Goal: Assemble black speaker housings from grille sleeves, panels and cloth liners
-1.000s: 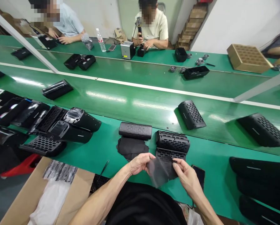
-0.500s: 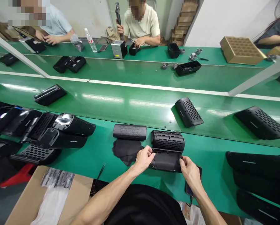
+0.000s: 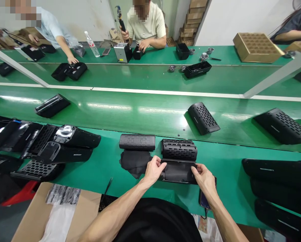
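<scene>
A sheet of black cloth lies across the inside of an open black plastic shell, which rests on the green table in front of me. My left hand is closed at the cloth's left end, thumb and fingers near the shell's rim. At the right end my right hand is closed too, its thumb pressing on the cloth and its fingers by the edge. Just behind stands a slotted black cover. Left of it are another slotted cover and a pile of black cloth pieces.
Black housings are heaped at the left, with more stacked housings at the right. A phone lies by my right forearm, tweezers by my left. Beyond, covers lie on the green conveyor; co-workers sit across.
My right thumb has moved inward onto the cloth; my left hand has barely shifted. Across the line, the co-worker at left has reached out to a black housing.
</scene>
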The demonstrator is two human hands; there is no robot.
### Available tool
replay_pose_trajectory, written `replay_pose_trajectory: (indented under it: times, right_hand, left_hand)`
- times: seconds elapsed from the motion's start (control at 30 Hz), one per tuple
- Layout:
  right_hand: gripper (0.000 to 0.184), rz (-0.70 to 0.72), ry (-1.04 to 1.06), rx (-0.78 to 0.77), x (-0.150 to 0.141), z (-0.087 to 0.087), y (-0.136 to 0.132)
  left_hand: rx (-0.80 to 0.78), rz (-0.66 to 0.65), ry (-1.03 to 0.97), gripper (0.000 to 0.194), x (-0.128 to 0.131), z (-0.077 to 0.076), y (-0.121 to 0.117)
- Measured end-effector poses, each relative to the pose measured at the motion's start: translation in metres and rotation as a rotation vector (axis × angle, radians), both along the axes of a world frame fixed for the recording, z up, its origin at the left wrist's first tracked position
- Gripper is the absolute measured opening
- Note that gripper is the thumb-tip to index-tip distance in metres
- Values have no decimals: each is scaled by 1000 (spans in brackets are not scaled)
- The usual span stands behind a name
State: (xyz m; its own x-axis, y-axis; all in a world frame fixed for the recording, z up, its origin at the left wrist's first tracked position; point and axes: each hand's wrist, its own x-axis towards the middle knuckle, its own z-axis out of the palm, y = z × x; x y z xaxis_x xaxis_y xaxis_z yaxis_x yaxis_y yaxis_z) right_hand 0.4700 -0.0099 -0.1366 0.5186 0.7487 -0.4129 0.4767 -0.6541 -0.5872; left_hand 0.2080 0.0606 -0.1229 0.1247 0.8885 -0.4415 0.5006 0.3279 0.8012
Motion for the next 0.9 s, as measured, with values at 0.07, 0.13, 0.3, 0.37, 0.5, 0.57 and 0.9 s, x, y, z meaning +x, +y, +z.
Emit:
replay_pose_trajectory:
  times: [0.07, 0.13, 0.3, 0.37, 0.5, 0.57, 0.9]
  right_hand:
    - [42, -21, 63, 37, -1, 6, 0]
    - [42, -41, 139, 73, -4, 11, 2]
    - [48, -87, 329, 140, -16, 28, 8]
    - [48, -90, 400, 154, -21, 38, 10]
    - [47, -88, 514, 174, -31, 59, 10]
    - [47, -86, 557, 183, -36, 68, 9]
    - [48, -103, 683, 247, -52, 95, 5]
  left_hand:
    - [17, 6, -50, 25, -4, 5, 1]
    - [30, 19, -96, 29, -8, 10, 4]
    - [36, 60, -222, 29, -18, 25, 10]
    - [29, 73, -264, 29, -23, 34, 12]
    - [47, 91, -325, 28, -36, 53, 14]
    - [60, 94, -350, 30, -43, 62, 14]
    - [51, 114, -462, 36, -64, 84, 7]
